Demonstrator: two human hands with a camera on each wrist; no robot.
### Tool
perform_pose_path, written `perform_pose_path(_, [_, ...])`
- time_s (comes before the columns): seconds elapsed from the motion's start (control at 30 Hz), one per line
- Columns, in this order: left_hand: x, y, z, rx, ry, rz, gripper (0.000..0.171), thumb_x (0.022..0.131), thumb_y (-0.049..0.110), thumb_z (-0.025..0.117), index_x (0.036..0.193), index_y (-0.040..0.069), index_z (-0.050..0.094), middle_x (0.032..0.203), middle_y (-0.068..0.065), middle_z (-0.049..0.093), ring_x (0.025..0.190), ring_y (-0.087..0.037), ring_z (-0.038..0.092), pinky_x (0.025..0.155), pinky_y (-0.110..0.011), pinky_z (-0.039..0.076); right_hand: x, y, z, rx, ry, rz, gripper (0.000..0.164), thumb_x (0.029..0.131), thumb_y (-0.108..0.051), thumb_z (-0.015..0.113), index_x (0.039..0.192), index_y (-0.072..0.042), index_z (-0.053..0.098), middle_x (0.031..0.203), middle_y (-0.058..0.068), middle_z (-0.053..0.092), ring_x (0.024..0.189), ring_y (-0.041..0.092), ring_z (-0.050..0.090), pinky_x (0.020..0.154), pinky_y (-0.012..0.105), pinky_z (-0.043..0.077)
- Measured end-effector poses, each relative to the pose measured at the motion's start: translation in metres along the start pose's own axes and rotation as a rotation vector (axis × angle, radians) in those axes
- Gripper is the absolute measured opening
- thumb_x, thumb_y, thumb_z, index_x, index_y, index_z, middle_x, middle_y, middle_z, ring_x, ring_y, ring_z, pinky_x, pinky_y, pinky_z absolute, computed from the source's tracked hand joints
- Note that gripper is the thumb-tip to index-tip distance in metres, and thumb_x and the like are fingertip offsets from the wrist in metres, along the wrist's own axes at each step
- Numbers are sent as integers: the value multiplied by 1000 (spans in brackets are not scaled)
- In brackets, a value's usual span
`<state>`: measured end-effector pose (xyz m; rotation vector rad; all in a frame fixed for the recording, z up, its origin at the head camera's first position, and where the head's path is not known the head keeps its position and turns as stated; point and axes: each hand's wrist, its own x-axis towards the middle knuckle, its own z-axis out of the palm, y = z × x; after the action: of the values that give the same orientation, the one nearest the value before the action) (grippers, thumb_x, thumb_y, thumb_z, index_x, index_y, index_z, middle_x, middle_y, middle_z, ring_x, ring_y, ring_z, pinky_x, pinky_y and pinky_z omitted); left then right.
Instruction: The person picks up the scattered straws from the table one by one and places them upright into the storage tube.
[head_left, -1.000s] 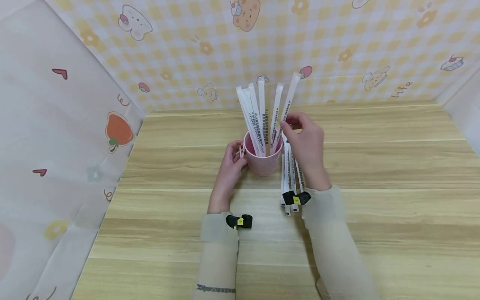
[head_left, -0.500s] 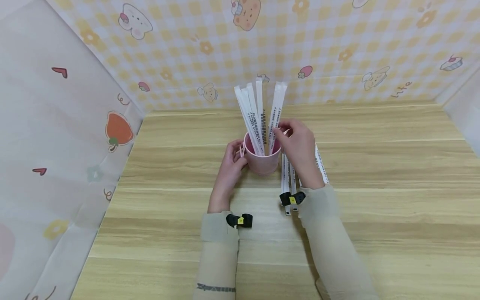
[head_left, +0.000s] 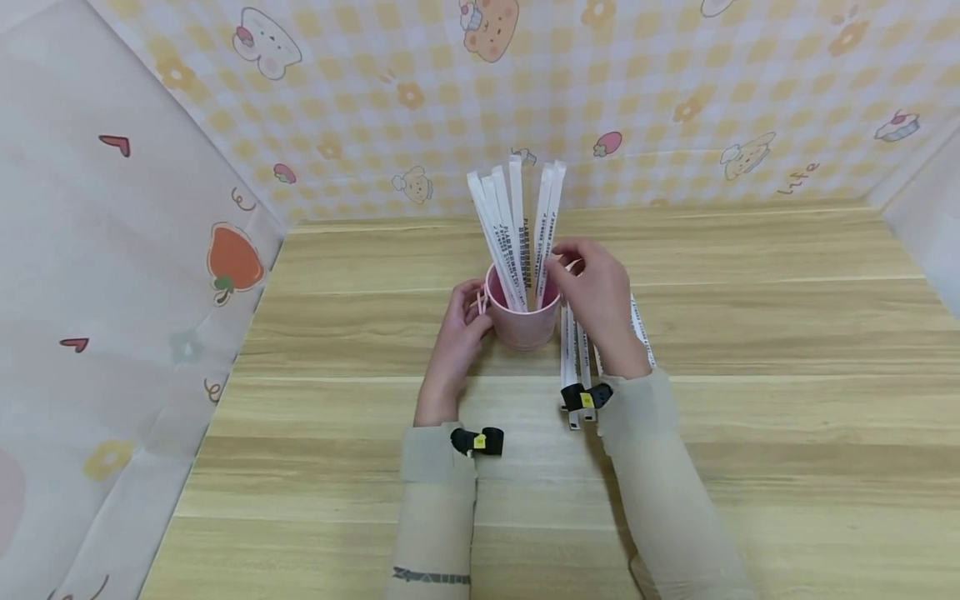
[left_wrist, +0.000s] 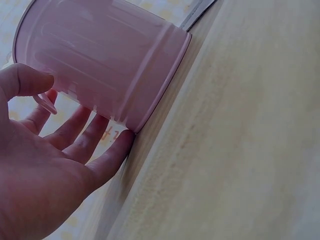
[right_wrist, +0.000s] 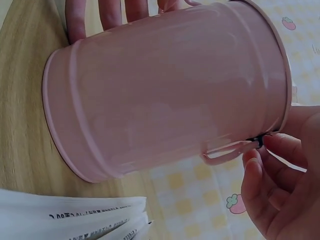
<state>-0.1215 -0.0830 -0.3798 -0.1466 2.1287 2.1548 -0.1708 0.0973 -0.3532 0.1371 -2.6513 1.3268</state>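
Observation:
A small pink bucket (head_left: pixel 525 331) with side handles stands upright on the wooden table, holding several paper-wrapped straws (head_left: pixel 501 225) that fan out above its rim. My left hand (head_left: pixel 457 337) grips the bucket's left side; in the left wrist view its thumb is by the handle (left_wrist: pixel 46 103) and the other fingertips are against the wall. At the right rim, my right hand (head_left: pixel 598 292) pinches a wrapped straw (head_left: pixel 555 200) that leans slightly right. The straws' lower ends are hidden inside the bucket. In the right wrist view the fingertips sit close to the rim and handle (right_wrist: pixel 225 154).
Several more wrapped straws (head_left: pixel 569 358) lie on the table (head_left: pixel 337 467) right of the bucket, partly under my right hand and wrist. One (head_left: pixel 641 333) shows beyond that wrist. A yellow checked backdrop (head_left: pixel 375 133) rises behind, and a white patterned wall (head_left: pixel 112 250) stands at left.
My right hand has moved left and slightly down, bringing the pinched straw from a strong rightward lean to beside the other straws in the bucket. The left hand has stayed on the bucket.

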Motion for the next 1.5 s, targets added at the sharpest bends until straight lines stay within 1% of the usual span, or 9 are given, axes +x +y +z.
perform_pose_path(0.2, [0, 1, 2, 0, -3, -1, 47, 82, 2, 47, 127, 14, 39, 133, -4, 38, 121, -16, 38, 96, -29, 38, -1, 1, -9, -3, 7, 41, 29, 85, -32, 56, 105, -12, 62, 90, 1, 59, 80, 16, 51, 65, 27, 43])
perform_pose_path(0.3, [0, 1, 2, -2, -7, -2, 47, 82, 2, 48, 127, 14, 38, 133, -4, 38, 122, -16, 38, 96, -29, 38, -2, 7, -13, -26, 19, 55, 29, 86, -33, 54, 105, -12, 62, 92, 2, 59, 81, 16, 51, 68, 28, 43])
perform_pose_path(0.47, [0, 0, -1, -12, 4, -8, 48, 82, 5, 51, 127, 16, 39, 134, -3, 38, 122, -16, 38, 96, -29, 38, -7, 20, -19, -56, 27, 75, 30, 87, -33, 53, 105, -11, 61, 94, 3, 60, 82, 17, 53, 69, 30, 43])
perform_pose_path(0.6, [0, -1, -2, -22, 6, -9, 48, 82, 5, 51, 127, 15, 39, 134, -3, 37, 122, -16, 38, 97, -29, 37, -14, 31, -28, -91, 35, 126, 30, 88, -32, 51, 107, -10, 60, 94, 4, 59, 82, 18, 52, 67, 30, 42])
perform_pose_path(0.8, [0, -4, -3, -34, -1, -6, 48, 82, 4, 50, 126, 15, 39, 134, -4, 37, 122, -15, 38, 97, -29, 37, -21, 51, -39, -121, 15, 195, 40, 89, -31, 49, 122, -8, 52, 97, 8, 57, 83, 22, 53, 65, 34, 43])
perform_pose_path(0.97, [0, -3, -2, -53, -8, -2, 49, 80, 1, 49, 126, 13, 38, 134, -7, 37, 122, -17, 37, 97, -31, 37, -23, 68, -46, -167, -27, 247, 42, 88, -30, 50, 121, -4, 52, 99, 11, 57, 85, 26, 53, 68, 38, 43])
perform_pose_path(1.17, [0, -3, -1, -60, -14, -1, 50, 80, 0, 49, 127, 13, 38, 134, -7, 37, 123, -17, 37, 97, -31, 38, -24, 78, -52, -217, -131, 295, 42, 88, -29, 50, 119, -2, 52, 103, 16, 57, 85, 29, 52, 70, 41, 44])
perform_pose_path(1.37, [8, -16, -3, -67, -8, 2, 49, 80, 3, 51, 125, 19, 40, 132, -1, 39, 121, -14, 39, 96, -30, 38, -25, 81, -56, -243, -229, 340, 45, 88, -31, 51, 120, 1, 51, 108, 20, 55, 89, 30, 52, 73, 43, 44])
perform_pose_path(1.5, [11, -22, -3, -68, -4, 14, 49, 80, 2, 50, 124, 20, 40, 131, 1, 40, 120, -12, 40, 95, -29, 39, -26, 83, -58, -251, -256, 337, 45, 87, -30, 52, 120, 2, 50, 106, 21, 56, 88, 31, 52, 73, 44, 44])
